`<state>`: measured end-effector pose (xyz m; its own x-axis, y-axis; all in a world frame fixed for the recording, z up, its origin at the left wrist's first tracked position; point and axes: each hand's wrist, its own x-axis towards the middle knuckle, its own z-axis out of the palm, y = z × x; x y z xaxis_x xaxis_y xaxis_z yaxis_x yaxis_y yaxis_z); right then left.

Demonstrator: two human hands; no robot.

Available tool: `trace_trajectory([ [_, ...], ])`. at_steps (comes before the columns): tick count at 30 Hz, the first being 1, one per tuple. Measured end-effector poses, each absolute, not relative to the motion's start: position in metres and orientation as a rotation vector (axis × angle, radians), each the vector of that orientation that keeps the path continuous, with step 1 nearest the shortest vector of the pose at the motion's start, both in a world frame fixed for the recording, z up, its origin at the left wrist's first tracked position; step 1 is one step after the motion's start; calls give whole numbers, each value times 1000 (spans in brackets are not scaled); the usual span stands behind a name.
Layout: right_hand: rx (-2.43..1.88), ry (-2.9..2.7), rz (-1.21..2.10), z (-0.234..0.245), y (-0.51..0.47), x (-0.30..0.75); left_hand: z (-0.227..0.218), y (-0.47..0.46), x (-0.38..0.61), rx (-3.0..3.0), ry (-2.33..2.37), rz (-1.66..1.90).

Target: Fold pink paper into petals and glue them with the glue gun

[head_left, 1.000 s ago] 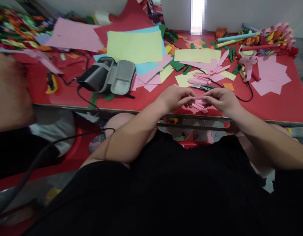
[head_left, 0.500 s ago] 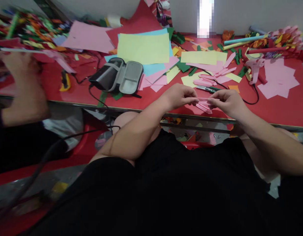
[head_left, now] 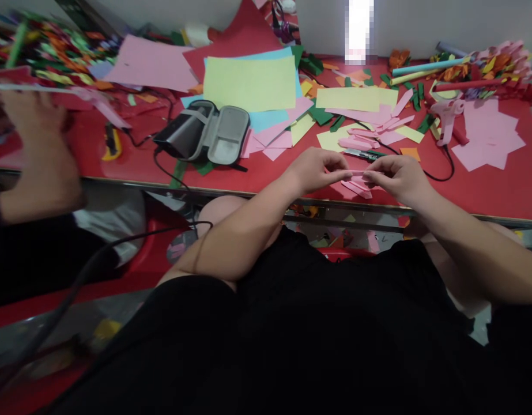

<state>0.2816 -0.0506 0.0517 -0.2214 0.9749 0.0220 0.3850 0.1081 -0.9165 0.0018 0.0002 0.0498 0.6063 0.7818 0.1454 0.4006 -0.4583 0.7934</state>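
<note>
Both-handed grip: my left hand (head_left: pixel 320 170) and right hand (head_left: pixel 399 175) pinch a pink paper strip (head_left: pixel 358 172) near the front edge of the tabletop (head_left: pixel 486 187), fingertips (head_left: pixel 347 174) closer than before, leaving less strip exposed.

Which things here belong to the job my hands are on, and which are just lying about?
Likely in the job:
pink strip, pinched by left hand and right hand
pink pieces beneath it

Apparently just lying about:
open case
yellow cutter
orange paper square
</note>
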Motion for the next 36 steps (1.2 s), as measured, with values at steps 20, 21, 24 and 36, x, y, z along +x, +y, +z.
trace_trajectory([
  [20, -1331, -1658, 1208, 64, -41, 293, 61, -5, -1, 2136, 1047, 612],
  [21, -1345, -1675, 1206, 63, -41, 293, 59, -6, 1, 2155, 1045, 608],
  [24, -1370, -1688, 1231, 61, -43, 291, 54, -11, 8, 2189, 1024, 586],
  [36, -1287, -1534, 1318, 53, -41, 289, 46, -15, 14, 2164, 978, 738],
])
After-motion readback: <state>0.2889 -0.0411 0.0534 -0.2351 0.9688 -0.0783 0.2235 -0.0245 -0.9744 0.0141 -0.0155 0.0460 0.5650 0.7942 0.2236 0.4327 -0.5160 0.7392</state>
